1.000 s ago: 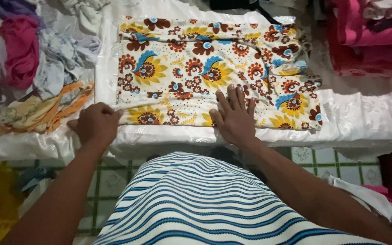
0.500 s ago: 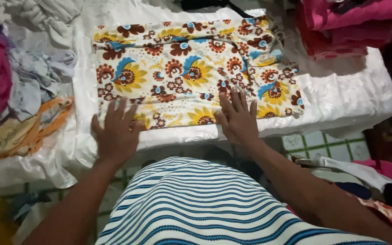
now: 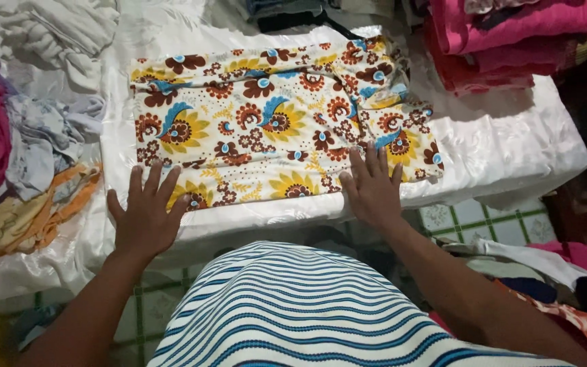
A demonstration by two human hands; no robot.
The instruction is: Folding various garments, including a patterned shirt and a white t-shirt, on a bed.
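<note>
Neither hand gripped anything: the left hand [image 3: 145, 219] and the right hand [image 3: 373, 189] both lay flat with fingers spread, palms down on the near edge of the floral cloth [image 3: 273, 122]. The left hand pressed at the cloth's near left corner, partly on the white satin sheet [image 3: 511, 146] beneath it; the right hand pressed near the cloth's near right corner. The cloth, cream with brown, yellow and blue flowers, lay spread flat on the sheet, its right end slightly bunched. Left of the cloth sat a heap of rumpled clothes [image 3: 32, 143] in pink, pale blue and orange. Beyond the cloth's right end stood a stack of folded pink and red fabrics [image 3: 511, 41].
</note>
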